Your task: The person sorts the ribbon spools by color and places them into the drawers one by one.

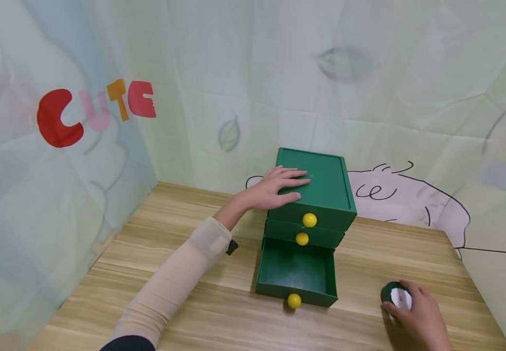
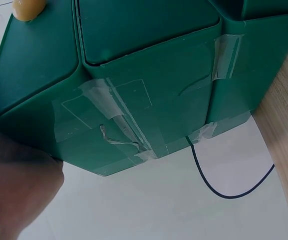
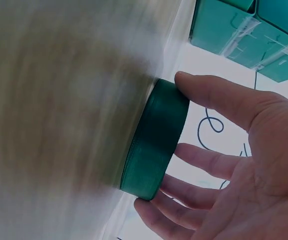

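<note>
A small green three-drawer cabinet (image 1: 319, 180) with yellow knobs stands on the table, its bottom drawer (image 1: 294, 273) pulled out and holding nothing. My left hand (image 1: 279, 187) rests on the left part of the cabinet top with fingers spread; the left wrist view shows the cabinet's taped side (image 2: 148, 100) close by. At the right, my right hand (image 1: 424, 312) holds a green ribbon roll (image 3: 156, 140) with a white centre, thumb on one side and fingers on the other. The roll is at or just above the table; I cannot tell which.
The wood-grain table (image 1: 191, 302) meets printed curtains (image 1: 235, 73) at the back and both sides. A dark cord-like line (image 2: 218, 192) curves beside the cabinet in the left wrist view. A light sleeve (image 1: 183, 273) covers the left forearm.
</note>
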A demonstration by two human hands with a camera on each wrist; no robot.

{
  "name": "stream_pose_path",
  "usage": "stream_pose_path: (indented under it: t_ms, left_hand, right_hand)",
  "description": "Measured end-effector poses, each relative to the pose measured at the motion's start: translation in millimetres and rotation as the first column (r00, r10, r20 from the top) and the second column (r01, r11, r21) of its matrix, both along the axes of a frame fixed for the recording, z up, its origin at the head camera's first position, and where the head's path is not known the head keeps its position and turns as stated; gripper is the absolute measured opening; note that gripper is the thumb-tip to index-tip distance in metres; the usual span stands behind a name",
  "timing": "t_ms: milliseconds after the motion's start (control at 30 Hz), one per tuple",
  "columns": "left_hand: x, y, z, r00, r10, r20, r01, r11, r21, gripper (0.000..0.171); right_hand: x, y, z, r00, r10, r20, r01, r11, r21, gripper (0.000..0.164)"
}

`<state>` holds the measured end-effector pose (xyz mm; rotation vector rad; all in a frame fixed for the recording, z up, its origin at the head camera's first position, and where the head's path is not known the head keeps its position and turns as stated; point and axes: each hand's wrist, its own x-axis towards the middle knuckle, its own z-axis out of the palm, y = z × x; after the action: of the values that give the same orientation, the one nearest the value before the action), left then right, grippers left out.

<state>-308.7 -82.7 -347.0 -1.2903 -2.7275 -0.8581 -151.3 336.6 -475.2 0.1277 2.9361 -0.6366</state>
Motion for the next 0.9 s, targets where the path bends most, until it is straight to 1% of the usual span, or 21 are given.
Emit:
stream_pose_path:
  t_ms: [200,467,600,767,900]
  left_hand:
    - [-0.2,1.2,-1.2,1.000,-0.003,0.002,0.003,1.000,0.001,0.055]
    - [-0.8,2.2,-2.8,1.000,-0.004,0.005,0.004,1.000,0.005,0.055]
    - [-1.3,3.3,-2.2,1.000,-0.007,0.008,0.007,1.000,0.009,0.055]
    - [-1.4,3.0,-1.8,1.000,0.000,0.009,0.000,1.000,0.013,0.055]
    - [-0.9,1.5,-2.0,1.000,0.004,0.008,-0.004,1.000,0.023,0.054]
  right_hand:
    - [0.7,-0.1,0.2,1.000,-0.005,0.026,0.005,1.000,0.009,0.087]
    - [-0.7,0.5,-0.2,0.999,-0.022,0.023,0.022,1.000,-0.008,0.093]
    - [-0.8,-2.1,3.6,1.000,-0.016,0.000,0.016,1.000,-0.015,0.093]
    - [-1.7,-10.2,12.5,0.999,0.010,-0.037,-0.010,1.000,-0.011,0.094]
    - [0.1,-21.5,20.0,0.992,0.060,-0.109,-0.060,0.998,0.005,0.085]
